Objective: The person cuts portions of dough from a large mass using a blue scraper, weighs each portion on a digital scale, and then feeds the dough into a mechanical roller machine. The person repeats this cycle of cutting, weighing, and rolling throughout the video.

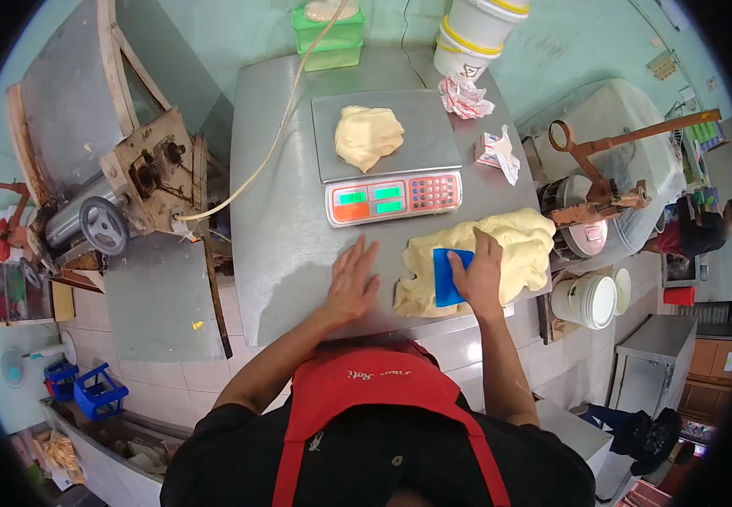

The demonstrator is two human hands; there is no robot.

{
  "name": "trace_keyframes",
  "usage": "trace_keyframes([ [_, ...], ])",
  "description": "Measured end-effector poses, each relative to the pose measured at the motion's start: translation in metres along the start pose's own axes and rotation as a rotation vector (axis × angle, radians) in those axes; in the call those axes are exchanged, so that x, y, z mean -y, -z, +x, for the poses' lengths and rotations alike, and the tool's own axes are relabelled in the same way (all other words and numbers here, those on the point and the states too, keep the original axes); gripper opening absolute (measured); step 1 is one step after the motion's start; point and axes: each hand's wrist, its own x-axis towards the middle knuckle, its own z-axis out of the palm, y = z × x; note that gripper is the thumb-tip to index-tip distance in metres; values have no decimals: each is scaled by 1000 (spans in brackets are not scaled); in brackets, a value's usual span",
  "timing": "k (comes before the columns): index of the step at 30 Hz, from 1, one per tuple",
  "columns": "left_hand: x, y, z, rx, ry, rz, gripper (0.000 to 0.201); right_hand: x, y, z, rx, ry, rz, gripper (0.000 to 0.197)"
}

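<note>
A large slab of pale yellow dough (pixel 518 245) lies along the right front of the steel table. My right hand (pixel 478 277) is closed on a flat blue dough scraper (pixel 445 279), which rests against the left part of the slab. Left of the dough, my left hand (pixel 352 279) lies on the bare metal with its fingers spread and nothing in it. Beyond my hands stands a digital scale (pixel 394 198) with a lit green display and a keypad. A separate lump of dough (pixel 368 137) sits on its grey weighing plate (pixel 434 127).
Crumpled wrappers (pixel 466 95) and an opened packet (pixel 498 154) lie right of the scale. White buckets (pixel 467 46) and green containers (pixel 329 38) stand at the back. A rolling machine (pixel 104 220) is on the left. A cream hose (pixel 275 156) crosses the table's left side.
</note>
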Motion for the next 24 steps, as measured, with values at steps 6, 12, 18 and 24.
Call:
trace_keyframes([
  [6,21,11,2,-92,91,-28,66,28,-14,74,38,117,221,62],
  [12,20,32,21,-144,91,-32,59,46,-29,148,45,193,269,57],
  [18,27,67,72,-263,17,3,62,70,-52,214,88,216,399,53],
  [24,-3,83,193,-445,-203,196,83,94,-86,268,200,437,170,35],
])
